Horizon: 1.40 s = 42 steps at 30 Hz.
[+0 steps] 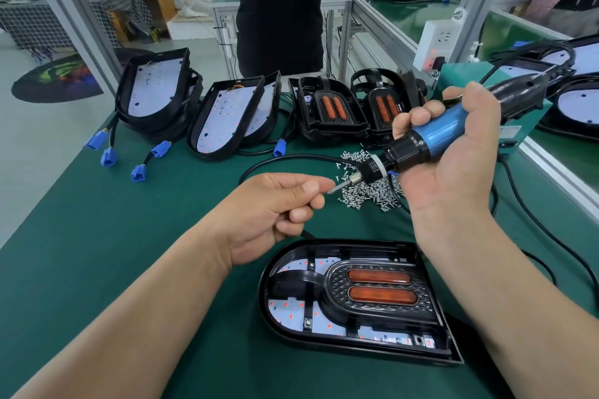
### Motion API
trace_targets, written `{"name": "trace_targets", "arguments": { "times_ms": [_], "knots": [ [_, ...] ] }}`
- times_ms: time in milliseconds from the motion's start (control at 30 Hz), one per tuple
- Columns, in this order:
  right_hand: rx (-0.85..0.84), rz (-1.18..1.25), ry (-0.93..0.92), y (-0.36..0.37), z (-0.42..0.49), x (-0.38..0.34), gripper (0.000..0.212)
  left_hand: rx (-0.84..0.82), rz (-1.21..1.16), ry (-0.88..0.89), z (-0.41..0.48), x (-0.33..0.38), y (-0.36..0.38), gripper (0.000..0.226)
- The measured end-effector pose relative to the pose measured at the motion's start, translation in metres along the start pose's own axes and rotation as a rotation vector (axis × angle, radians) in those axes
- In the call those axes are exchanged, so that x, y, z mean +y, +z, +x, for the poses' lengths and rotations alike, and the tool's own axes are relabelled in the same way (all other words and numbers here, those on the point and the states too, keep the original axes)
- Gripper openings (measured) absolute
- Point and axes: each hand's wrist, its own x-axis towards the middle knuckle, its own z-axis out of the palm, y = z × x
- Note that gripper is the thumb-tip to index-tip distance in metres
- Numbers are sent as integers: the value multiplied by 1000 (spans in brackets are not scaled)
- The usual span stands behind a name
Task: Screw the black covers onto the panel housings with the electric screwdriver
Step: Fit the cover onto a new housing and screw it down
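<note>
The panel housing (263, 300) holds a black cover (382, 311) with two orange lenses (377, 276).

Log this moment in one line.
right hand: grips electric screwdriver | left hand: pinched at bit tip | panel housing: black cover seated | screw pile: behind

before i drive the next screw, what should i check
1. Screwdriver gripped by right hand: ok.
2. Bit loaded, with left hand pinching at its tip: cannot tell.
3. Black cover lies inside housing: ok.
4. Bit over a screw hole: not ok, it is held up beyond the housing.
5. Screw pile close by: ok.
</note>
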Motion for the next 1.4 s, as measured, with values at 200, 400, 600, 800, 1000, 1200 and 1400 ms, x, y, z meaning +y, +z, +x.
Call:
{"name": "trace_targets", "arguments": {
  "times_ms": [200, 400, 600, 800, 1000, 1200, 1400],
  "knots": [
    [1, -3, 7, 1, -1, 2, 15, -108, 94, 27, -1, -1, -1, 25],
    [-13, -3, 21, 0, -1, 3, 15, -129, 141, 42, -4, 1, 1, 21],
    [-33, -9, 28, 0, -1, 4, 15, -100, 168, 28, -5, 3, 4, 26],
    [-47, -83, 40, 1, 0, 5, 16, -10, 293, 42, -6, 3, 4, 17],
    [34, -148, 48, 1, 2, 9, 34, 73, 403, 98, -6, 4, 4, 17],
    [83, -252, 83, -3, 8, 14, 31, 144, 575, 134, -5, 0, 5, 16],
    [124, -225, 132, -7, 13, 14, 35, 142, 592, 158, -5, 0, 5, 21]
  ]
}}
